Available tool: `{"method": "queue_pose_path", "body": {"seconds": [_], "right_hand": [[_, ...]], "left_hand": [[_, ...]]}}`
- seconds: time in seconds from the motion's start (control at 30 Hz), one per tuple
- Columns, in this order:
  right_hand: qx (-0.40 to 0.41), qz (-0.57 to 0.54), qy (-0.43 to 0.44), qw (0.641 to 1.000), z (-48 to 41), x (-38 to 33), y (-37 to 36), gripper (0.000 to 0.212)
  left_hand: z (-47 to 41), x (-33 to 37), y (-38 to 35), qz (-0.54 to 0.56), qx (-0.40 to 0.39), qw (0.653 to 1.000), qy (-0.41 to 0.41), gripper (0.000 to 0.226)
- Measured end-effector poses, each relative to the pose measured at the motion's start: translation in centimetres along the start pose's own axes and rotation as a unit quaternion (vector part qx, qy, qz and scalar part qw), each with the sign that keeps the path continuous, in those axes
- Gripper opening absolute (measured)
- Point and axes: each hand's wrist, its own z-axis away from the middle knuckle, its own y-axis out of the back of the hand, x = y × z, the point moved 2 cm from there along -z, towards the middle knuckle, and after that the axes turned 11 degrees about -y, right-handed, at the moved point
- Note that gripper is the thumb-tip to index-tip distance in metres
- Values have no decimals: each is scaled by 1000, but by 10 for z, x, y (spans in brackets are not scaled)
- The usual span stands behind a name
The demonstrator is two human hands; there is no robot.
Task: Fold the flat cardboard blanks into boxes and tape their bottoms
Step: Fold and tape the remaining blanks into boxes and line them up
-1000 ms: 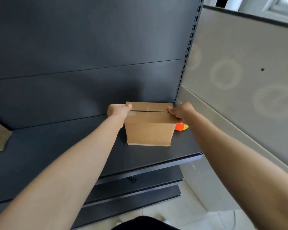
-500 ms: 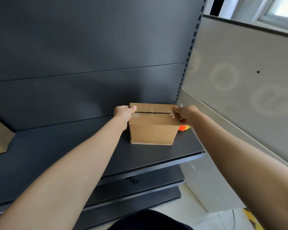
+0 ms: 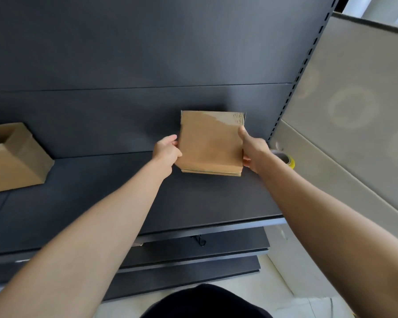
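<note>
Hands holding a box
Left hand and right hand are squeezing its two sides above the shelf.

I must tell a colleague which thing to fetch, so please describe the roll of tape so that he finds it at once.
Look at the dark metal shelf and follow it to its right end, where it meets the pale side wall. The roll of tape lies there, just behind the right hand that holds the cardboard box. It is the only round thing there, with a yellow rim, unlike the brown boxes.
</note>
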Motion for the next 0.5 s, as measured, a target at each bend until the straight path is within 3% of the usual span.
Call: {"method": "queue_pose_path", "body": {"seconds": [0.2,0.37,0.5], "right_hand": [[-92,-44,-95,990,9,20,-33,77],[-84,-87,-121,985,8,37,-50,75],[-82,-79,-111,987,17,45,-63,71]], "left_hand": [[3,-30,33,-97,-18,995,0,66],[-3,-44,61,-157,2,987,-16,34],[-4,-54,77,-177,8,984,13,22]]}}
